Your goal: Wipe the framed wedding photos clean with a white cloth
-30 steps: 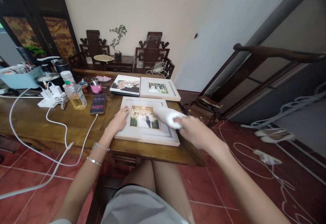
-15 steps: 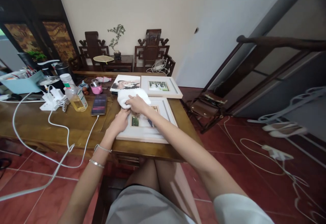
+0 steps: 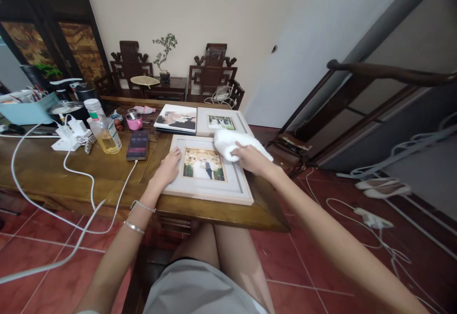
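A white-matted picture frame (image 3: pixel 210 191) with a pale wood edge lies face up near the table's front edge. Inside it is a photo (image 3: pixel 203 165) of a couple in wedding clothes. My left hand (image 3: pixel 167 167) rests along the frame's left edge, fingers laid over the border. In my right hand (image 3: pixel 252 158) is a folded white towel (image 3: pixel 228 141), held over the frame's upper right corner and reaching past its right side. Behind it lies a second picture frame (image 3: pixel 205 122), partly covered by the towel.
Left of that stands a small stack of photo panels (image 3: pixel 176 117). A charging phone (image 3: pixel 137 145), a bottle of yellow liquid (image 3: pixel 107 135), a pink cup (image 3: pixel 134 121) and a power strip (image 3: pixel 69 137) occupy the left side. A white cable (image 3: pixel 53 218) hangs over the front edge.
My right hand has swept the towel from the frame's upper left across to its upper right, uncovering the photo. My left hand stays at the left edge.
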A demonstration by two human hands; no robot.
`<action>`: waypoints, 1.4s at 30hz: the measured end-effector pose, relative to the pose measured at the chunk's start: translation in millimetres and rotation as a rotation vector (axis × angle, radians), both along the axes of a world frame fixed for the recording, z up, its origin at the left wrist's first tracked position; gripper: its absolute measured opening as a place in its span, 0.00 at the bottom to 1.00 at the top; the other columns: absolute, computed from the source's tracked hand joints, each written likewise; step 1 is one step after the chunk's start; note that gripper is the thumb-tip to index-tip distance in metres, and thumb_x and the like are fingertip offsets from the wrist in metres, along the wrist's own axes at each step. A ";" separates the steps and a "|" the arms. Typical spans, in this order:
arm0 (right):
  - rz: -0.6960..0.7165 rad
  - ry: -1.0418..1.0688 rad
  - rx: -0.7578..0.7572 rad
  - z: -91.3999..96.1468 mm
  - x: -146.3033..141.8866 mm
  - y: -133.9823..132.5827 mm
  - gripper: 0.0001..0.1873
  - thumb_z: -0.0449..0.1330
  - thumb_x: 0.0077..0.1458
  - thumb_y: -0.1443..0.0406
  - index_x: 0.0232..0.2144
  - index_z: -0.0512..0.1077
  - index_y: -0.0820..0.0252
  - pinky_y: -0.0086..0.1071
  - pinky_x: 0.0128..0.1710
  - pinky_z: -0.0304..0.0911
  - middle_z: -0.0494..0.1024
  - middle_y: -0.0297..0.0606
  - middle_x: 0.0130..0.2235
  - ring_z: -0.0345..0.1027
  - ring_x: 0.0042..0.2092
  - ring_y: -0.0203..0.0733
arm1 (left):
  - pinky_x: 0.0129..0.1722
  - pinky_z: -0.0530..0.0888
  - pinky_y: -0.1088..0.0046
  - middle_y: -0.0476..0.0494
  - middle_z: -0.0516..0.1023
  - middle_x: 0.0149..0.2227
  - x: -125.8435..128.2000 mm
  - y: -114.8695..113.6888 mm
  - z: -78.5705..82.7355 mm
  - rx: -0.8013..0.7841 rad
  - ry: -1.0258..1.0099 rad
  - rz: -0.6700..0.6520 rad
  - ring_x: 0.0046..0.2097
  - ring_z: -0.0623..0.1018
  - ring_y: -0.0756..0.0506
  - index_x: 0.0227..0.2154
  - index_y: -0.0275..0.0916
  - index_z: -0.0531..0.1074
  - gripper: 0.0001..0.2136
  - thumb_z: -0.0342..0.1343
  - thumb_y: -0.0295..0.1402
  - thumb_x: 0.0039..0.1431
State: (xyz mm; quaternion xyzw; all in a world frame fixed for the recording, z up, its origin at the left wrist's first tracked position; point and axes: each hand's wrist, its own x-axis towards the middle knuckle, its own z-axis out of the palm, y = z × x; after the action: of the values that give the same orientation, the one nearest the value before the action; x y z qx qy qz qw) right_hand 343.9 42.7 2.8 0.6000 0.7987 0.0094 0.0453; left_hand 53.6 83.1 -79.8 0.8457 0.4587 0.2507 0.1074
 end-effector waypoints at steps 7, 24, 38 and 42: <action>0.064 0.060 -0.053 29.5 -0.1 -55.5 0.25 0.49 0.44 0.79 0.40 0.77 0.61 0.31 0.40 0.60 0.80 0.44 0.40 0.73 0.43 0.48 | 0.66 0.56 0.57 0.37 0.63 0.63 -2.2 2.1 -0.9 -0.014 0.024 -0.021 0.67 0.58 0.44 0.56 0.34 0.66 0.30 0.43 0.13 0.49; 0.053 0.057 -0.103 18.7 -27.2 -118.2 0.30 0.47 0.46 0.82 0.49 0.74 0.67 0.42 0.55 0.59 0.65 0.57 0.61 0.64 0.59 0.55 | 0.65 0.59 0.60 0.36 0.66 0.61 -2.0 3.5 2.2 0.039 0.038 -0.018 0.66 0.61 0.43 0.55 0.32 0.68 0.28 0.42 0.14 0.51; 0.171 0.072 -0.105 8.8 -107.6 -107.7 0.27 0.50 0.49 0.77 0.51 0.73 0.66 0.58 0.60 0.49 0.62 0.57 0.63 0.52 0.64 0.64 | 0.65 0.59 0.59 0.36 0.67 0.60 0.0 0.3 3.9 0.052 0.046 -0.018 0.66 0.59 0.44 0.52 0.34 0.69 0.28 0.42 0.13 0.49; 0.251 0.102 -0.089 4.3 -122.9 -104.5 0.27 0.52 0.49 0.77 0.52 0.72 0.66 0.57 0.63 0.44 0.59 0.54 0.65 0.48 0.66 0.63 | 0.65 0.60 0.59 0.36 0.67 0.60 -0.9 0.5 5.6 0.056 0.042 -0.028 0.66 0.60 0.43 0.52 0.33 0.70 0.27 0.41 0.13 0.51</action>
State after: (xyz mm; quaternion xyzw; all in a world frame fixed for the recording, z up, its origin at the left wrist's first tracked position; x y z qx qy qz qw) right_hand 221.0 -61.8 7.2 0.4927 0.8682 -0.0510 0.0294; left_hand 52.8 83.6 -74.2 0.8597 0.4418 0.2442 0.0776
